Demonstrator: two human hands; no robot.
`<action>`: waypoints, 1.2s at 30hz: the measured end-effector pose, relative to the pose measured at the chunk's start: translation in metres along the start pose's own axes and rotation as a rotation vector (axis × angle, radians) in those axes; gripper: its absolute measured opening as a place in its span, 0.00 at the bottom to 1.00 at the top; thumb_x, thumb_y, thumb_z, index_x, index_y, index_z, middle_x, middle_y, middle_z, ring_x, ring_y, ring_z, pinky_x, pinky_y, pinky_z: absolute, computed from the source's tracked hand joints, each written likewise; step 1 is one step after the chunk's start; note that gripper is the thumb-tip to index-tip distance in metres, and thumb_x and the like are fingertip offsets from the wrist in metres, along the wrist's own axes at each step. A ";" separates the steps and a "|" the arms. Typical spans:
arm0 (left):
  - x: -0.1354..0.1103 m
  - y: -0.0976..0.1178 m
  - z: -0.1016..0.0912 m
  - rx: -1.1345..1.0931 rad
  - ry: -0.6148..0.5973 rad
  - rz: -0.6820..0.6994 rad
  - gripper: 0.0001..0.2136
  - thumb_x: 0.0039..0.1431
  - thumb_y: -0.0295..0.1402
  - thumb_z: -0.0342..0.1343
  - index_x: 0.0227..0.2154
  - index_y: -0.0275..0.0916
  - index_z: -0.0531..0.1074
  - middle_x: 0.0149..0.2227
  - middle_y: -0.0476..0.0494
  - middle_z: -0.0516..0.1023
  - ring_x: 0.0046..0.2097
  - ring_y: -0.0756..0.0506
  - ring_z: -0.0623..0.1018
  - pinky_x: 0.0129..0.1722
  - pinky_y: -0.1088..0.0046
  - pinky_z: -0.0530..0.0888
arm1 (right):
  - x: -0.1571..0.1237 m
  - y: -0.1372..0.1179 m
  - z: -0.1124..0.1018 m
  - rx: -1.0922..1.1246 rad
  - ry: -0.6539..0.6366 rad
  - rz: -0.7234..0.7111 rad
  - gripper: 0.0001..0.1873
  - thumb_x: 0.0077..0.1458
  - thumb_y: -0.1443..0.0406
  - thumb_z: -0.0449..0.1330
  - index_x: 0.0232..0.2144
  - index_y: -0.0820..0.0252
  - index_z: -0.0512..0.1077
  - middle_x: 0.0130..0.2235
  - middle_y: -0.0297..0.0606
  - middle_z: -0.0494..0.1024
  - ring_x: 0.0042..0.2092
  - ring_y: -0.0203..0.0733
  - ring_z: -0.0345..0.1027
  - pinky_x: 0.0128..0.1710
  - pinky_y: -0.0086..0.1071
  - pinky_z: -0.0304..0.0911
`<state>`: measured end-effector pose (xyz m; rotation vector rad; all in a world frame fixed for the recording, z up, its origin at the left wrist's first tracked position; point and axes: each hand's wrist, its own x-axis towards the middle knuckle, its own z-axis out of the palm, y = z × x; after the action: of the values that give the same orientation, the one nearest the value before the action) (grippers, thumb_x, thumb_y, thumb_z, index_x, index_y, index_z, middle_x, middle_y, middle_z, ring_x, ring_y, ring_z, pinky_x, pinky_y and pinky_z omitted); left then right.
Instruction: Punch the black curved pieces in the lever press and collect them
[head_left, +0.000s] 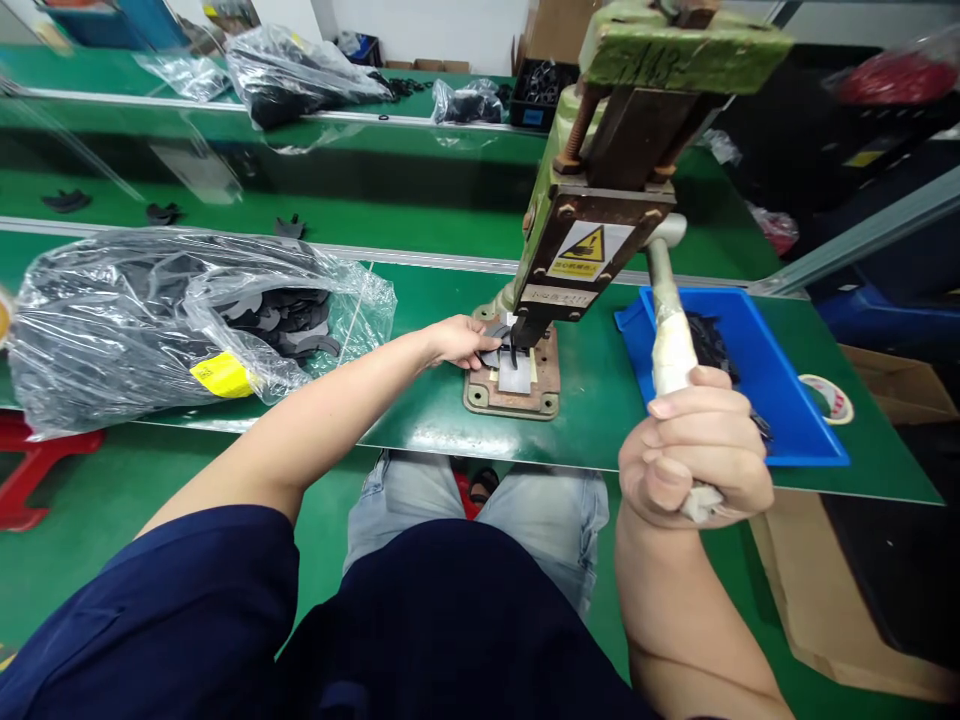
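Observation:
A green hand press (604, 170) stands on the bench, its ram lowered over the base plate (517, 400). My left hand (459, 343) pinches a dark grey curved plastic piece (491, 357) at the left of the ram, over the light metal block on the base. Part of that piece is hidden behind the ram and a black part beside it. My right hand (697, 450) is wrapped around the tape-covered lever (673, 350) of the press, in front of a blue tray (795, 400) that holds black parts.
A clear plastic bag (150, 320) full of dark curved pieces lies at the left, a yellow label on it. Behind, a green conveyor belt (360, 180) carries several loose pieces. A tape roll (829, 398) lies by the tray. More bags and boxes stand at the back.

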<state>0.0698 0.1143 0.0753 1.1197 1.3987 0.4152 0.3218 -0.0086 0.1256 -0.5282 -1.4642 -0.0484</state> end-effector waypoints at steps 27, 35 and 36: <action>-0.135 -0.025 0.018 -0.162 -0.050 0.437 0.19 0.58 0.48 0.70 0.29 0.39 0.71 0.25 0.48 0.78 0.26 0.49 0.78 0.27 0.75 0.73 | -0.080 0.002 0.053 0.165 -0.483 0.685 0.17 0.60 0.50 0.67 0.43 0.55 0.76 0.40 0.38 0.83 0.40 0.40 0.79 0.41 0.36 0.78; -0.143 -0.016 0.025 -0.242 -0.185 0.338 0.20 0.54 0.48 0.72 0.29 0.37 0.73 0.24 0.46 0.79 0.24 0.49 0.78 0.25 0.75 0.73 | -0.083 -0.014 0.055 0.107 -0.452 0.666 0.12 0.67 0.53 0.59 0.42 0.54 0.71 0.40 0.38 0.81 0.39 0.40 0.77 0.41 0.37 0.76; -0.143 -0.014 0.023 -0.244 -0.201 0.321 0.20 0.54 0.48 0.73 0.29 0.38 0.73 0.24 0.46 0.79 0.24 0.49 0.78 0.24 0.75 0.73 | -0.081 -0.015 0.053 0.097 -0.467 0.651 0.11 0.68 0.54 0.58 0.42 0.54 0.71 0.40 0.38 0.81 0.38 0.39 0.76 0.39 0.36 0.75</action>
<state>0.0564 -0.0155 0.1390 1.1509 0.9659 0.6646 0.2566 -0.0253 0.0541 -0.9571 -1.6636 0.6969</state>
